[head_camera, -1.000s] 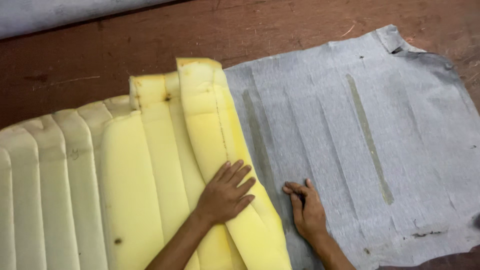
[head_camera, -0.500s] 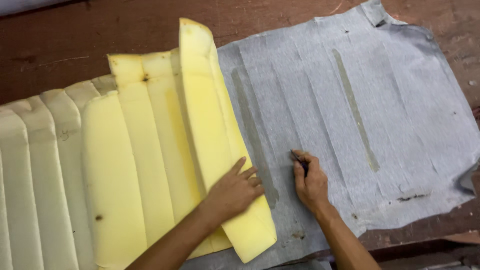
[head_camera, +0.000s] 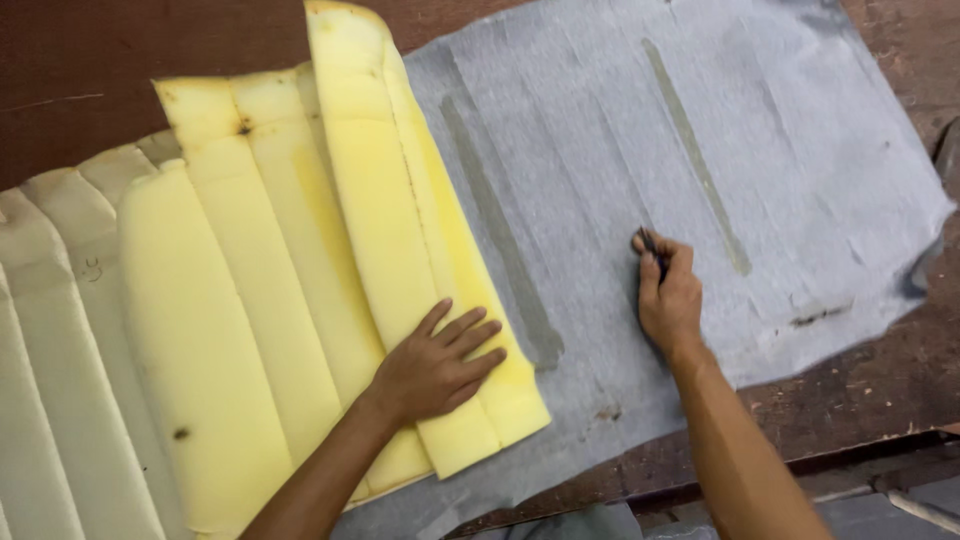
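Now left hand (head_camera: 432, 368) flat, open on yellow foam (head_camera: 380, 230); right hand (head_camera: 668, 297) grips dark tool (head_camera: 652, 245) on grey fabric sheet (head_camera: 800, 150).

One yellow foam pad (head_camera: 300, 270), channelled into ribs, is shown at 9 o'clock. One grey fabric sheet (head_camera: 620, 150) is spread toward 1 o'clock, marked by two dark strips (head_camera: 500, 230). Two hands are seen, and one small dark tool (head_camera: 652, 247).
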